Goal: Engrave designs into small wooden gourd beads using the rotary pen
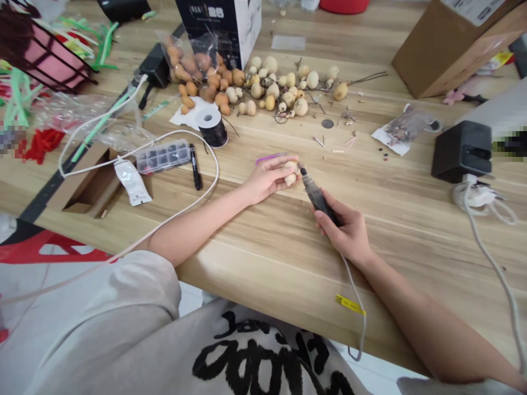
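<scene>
The left hand (265, 181) has its grip closed around a small pale gourd (290, 174), which is near the middle of the worktop (247, 236). From this gourd, at about 4 to 5 o'clock, is a rotary tool (316, 198); the grip of the right hand (348, 225) is firmly wrapped around its body. The tip points toward 11 o'clock, just beside the gourd, but I cannot tell whether it touches. A purple strip (263, 159) lies just beyond the left fingers. At 12 o'clock, a pile of gourds (290, 93) spreads. At 10 o'clock stands a spool (214, 136), and at 9 o'clock lies a marker (195, 169). A black adapter (457, 153) sits well apart, at 3 o'clock.
</scene>
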Motion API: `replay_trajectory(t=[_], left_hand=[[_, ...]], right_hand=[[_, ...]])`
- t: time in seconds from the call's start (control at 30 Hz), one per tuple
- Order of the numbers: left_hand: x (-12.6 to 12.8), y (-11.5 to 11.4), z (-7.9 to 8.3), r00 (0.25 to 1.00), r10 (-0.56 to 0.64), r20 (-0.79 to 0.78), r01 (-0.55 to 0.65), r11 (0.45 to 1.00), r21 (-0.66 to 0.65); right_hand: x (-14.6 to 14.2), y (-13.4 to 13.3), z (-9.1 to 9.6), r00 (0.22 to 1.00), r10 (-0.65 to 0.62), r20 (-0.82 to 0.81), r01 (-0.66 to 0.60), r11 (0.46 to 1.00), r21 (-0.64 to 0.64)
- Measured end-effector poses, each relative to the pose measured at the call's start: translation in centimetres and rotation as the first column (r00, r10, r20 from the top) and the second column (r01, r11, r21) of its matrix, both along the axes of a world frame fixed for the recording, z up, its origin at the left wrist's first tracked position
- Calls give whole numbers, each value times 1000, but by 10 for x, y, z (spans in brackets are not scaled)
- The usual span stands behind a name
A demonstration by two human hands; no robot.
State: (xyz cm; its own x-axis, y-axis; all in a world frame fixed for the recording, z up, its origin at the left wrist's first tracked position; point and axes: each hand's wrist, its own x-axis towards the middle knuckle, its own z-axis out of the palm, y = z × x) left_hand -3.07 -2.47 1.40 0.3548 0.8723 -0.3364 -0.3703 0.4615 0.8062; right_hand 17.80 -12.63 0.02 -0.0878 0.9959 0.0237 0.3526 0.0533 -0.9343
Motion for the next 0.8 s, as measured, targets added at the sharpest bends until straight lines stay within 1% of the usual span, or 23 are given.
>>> replay_trajectory(t=[0.07, 0.2, 0.33, 0.53, 0.67, 0.8], left_hand=[[0, 0, 0, 1000, 6, 12, -6, 1000, -5], [0, 0, 0, 1000, 5, 8, -5, 1000, 2], [0, 0, -1, 1000, 11, 16, -11, 1000, -5], [0, 1, -3, 999, -1, 37, 0, 1000, 13], [0, 1, -4, 999, 5, 51, -6, 1000, 18], [0, 0, -3, 999, 9, 31, -10, 1000, 22]], right_hand=[[0, 0, 0, 1000, -5, 17, 4, 1000, 17], [-1, 0, 0, 1000, -13, -11, 13, 1000, -11], [-1, 1, 0, 1000, -13, -25, 13, 1000, -10], [-3, 2, 1, 992, -34, -124, 27, 998, -60], [-3, 2, 2, 988, -43, -149, 31, 996, -81], [-3, 2, 3, 981, -62, -183, 45, 994, -97]])
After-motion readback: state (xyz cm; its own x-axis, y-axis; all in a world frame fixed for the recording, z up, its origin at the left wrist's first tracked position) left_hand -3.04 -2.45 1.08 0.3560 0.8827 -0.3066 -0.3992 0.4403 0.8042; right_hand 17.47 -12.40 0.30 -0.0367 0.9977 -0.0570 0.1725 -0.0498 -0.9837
